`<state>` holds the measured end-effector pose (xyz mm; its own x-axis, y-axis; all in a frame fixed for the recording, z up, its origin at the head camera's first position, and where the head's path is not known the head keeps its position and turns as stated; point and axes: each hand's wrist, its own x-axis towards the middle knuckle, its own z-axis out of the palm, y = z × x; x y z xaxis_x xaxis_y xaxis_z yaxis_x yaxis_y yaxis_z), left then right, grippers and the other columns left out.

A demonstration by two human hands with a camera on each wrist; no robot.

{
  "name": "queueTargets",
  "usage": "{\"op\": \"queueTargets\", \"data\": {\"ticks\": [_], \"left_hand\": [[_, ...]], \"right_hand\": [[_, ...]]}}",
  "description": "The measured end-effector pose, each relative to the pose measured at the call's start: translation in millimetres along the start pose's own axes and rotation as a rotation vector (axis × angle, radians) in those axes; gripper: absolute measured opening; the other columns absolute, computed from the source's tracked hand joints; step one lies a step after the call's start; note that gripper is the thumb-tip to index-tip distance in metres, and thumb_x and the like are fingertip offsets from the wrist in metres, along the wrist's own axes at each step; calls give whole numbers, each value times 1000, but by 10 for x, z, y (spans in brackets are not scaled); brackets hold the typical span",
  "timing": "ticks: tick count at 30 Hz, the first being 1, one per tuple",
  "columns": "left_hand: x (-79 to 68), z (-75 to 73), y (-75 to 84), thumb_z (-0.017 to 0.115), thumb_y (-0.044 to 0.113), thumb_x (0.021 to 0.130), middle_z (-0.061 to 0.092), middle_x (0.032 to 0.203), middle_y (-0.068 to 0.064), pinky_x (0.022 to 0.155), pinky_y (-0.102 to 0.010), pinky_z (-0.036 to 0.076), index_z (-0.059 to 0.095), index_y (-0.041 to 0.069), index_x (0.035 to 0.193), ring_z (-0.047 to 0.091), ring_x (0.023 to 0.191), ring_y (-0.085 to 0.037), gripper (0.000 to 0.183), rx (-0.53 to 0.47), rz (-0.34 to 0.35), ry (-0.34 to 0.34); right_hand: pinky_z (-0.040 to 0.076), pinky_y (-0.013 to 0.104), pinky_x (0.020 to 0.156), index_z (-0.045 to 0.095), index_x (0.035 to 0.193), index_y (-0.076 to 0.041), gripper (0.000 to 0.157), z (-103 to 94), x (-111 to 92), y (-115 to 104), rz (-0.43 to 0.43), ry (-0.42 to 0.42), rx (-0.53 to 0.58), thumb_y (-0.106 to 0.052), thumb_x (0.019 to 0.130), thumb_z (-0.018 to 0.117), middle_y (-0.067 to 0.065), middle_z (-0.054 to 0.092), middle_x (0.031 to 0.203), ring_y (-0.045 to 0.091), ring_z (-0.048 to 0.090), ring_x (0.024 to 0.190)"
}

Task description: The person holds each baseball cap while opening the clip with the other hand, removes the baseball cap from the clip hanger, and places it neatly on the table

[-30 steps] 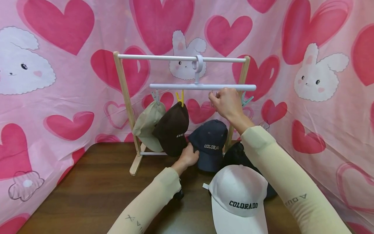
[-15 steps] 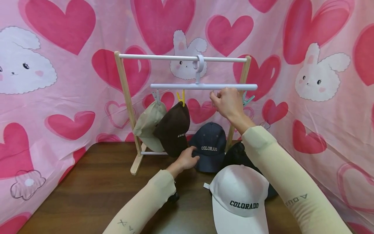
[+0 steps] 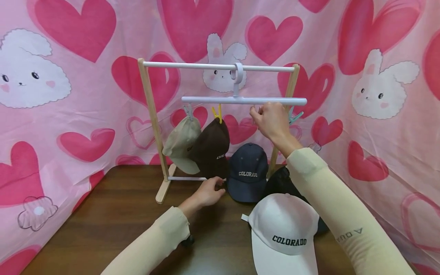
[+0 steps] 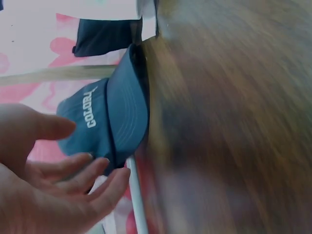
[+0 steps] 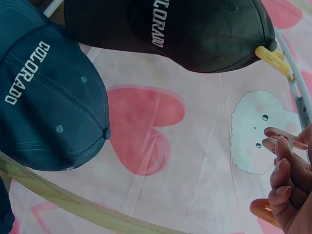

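Note:
My left hand (image 3: 207, 192) is low over the table, fingers loosely spread around nothing, left of a navy COLORADO cap (image 3: 248, 168). The left wrist view shows the navy cap (image 4: 126, 107) standing on the table beyond the loose fingers (image 4: 109, 187). Up at the white hanger bar (image 3: 244, 100), my right hand (image 3: 273, 120) pinches a pale pink clothespin (image 5: 278, 134). Clipped along the bar's left half hang a beige cap (image 3: 182, 141) from a grey clothespin (image 3: 189, 111) and a dark brown cap (image 3: 211, 147) from a yellow clothespin (image 3: 218, 112).
A white COLORADO cap (image 3: 285, 225) lies at the front right, overlapping a black cap (image 3: 283, 181) behind it. The hanger hooks on a wooden rack's white rail (image 3: 182, 65). A teal clothespin (image 3: 296, 117) hangs near the bar's right end, and an orange clothespin (image 5: 265, 212) shows below my right fingers.
My left hand has let go of the navy cap and drawn down and left. The cap has settled onto the table, upright. My right hand stays at the bar.

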<state>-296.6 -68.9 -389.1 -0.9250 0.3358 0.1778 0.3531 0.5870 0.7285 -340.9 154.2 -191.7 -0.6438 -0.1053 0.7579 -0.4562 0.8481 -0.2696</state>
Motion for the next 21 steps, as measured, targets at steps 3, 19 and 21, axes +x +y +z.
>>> {"op": "queueTargets", "data": {"ticks": [3, 19, 21], "left_hand": [[-66, -101, -49, 67, 12, 96, 69, 116, -17, 96, -48, 52, 65, -3, 120, 64, 109, -32, 28, -2, -70, 39], [-154, -538, -276, 65, 23, 100, 71, 109, -14, 88, -48, 54, 72, -1, 109, 66, 103, -31, 26, -52, -206, 200], [-150, -574, -251, 65, 24, 100, 72, 114, -14, 92, -49, 54, 72, 1, 113, 66, 109, -32, 27, -91, -167, 209]], "right_hand": [[38, 35, 43, 66, 61, -5, 48, 5, -2, 2, -7, 1, 3, -33, 101, 61, 8, 53, 52, 25, 49, 45], [35, 35, 41, 64, 59, -6, 49, 102, -6, 10, 8, 6, 34, -32, 101, 60, 8, 52, 52, 25, 48, 46], [35, 35, 41, 64, 59, -6, 49, 110, 2, 7, 7, 14, 37, -31, 101, 60, 8, 53, 52, 25, 48, 46]]}}
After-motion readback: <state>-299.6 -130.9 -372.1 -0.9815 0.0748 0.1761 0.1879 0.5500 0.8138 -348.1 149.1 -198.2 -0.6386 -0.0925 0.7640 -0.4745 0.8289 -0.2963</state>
